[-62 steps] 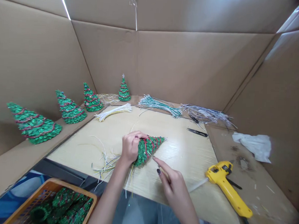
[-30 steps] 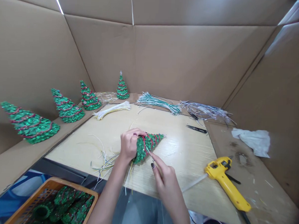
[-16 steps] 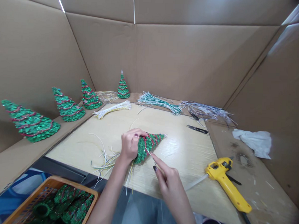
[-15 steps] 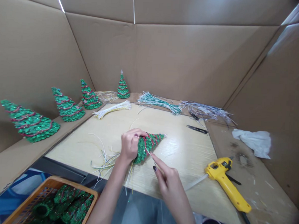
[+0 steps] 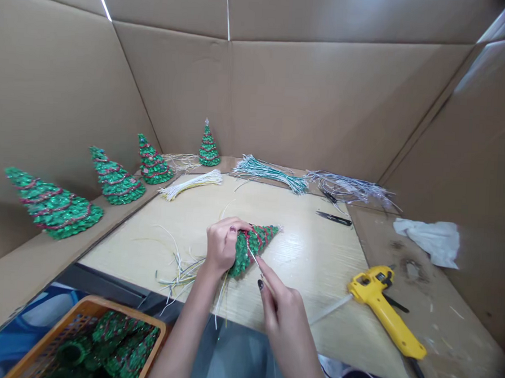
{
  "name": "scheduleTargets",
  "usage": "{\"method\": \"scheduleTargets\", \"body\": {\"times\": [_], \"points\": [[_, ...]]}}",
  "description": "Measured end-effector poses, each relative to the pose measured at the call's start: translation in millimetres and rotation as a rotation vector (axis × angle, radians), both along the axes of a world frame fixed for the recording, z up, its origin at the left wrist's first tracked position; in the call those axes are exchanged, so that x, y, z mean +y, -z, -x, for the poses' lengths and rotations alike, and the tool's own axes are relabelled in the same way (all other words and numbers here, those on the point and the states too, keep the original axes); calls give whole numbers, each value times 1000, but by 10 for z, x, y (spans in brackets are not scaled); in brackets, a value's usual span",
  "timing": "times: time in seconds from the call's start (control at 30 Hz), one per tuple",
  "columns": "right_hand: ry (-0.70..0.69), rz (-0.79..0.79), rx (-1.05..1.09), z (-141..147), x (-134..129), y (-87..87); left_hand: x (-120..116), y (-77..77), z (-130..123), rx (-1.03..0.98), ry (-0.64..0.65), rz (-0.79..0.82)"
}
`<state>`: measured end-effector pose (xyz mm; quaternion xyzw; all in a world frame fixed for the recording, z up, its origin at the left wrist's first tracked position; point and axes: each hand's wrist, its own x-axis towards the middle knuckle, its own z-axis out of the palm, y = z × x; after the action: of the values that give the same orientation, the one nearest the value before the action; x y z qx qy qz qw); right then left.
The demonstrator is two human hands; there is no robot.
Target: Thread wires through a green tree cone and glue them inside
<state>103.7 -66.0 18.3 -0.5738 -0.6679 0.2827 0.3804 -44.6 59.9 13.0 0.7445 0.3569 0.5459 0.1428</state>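
Note:
A green tinsel tree (image 5: 255,247) with red garland lies on its side over the table, its silvery tip pointing right. My left hand (image 5: 223,245) is closed round its wide base. In my right hand (image 5: 281,297) is a thin metal tool (image 5: 252,255), pinched between the fingers, its tip against the tree's side. Thin white and yellow wire pieces (image 5: 183,270) lie left of my left wrist, and a few strands hang below the tree.
Finished trees (image 5: 117,179) stand left and behind. Wire bundles (image 5: 270,172) line the back. Black snips (image 5: 334,218), a yellow glue gun (image 5: 387,314) and a white cloth (image 5: 430,239) lie right. An orange basket (image 5: 96,300) of green trees sits at lower left.
The tool and my right hand have shifted slightly against the tree, and more of the tool's shaft shows. My left hand keeps its hold. The whole view has moved a little.

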Motion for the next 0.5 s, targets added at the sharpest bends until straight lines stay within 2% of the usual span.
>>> {"method": "scheduleTargets", "body": {"times": [0.13,0.23,0.33,0.5], "points": [[60,-46,-10,-31,-36,-80,-4,6,-1,0,10,-3],[98,-110,72,-57,-11,-85,-7,7,-3,-6,13,-6],[163,-194,240,-84,43,-31,-11,3,-2,-15,25,-8],[365,-410,464,-94,112,105,-15,-1,-2,-39,72,-17]]}}
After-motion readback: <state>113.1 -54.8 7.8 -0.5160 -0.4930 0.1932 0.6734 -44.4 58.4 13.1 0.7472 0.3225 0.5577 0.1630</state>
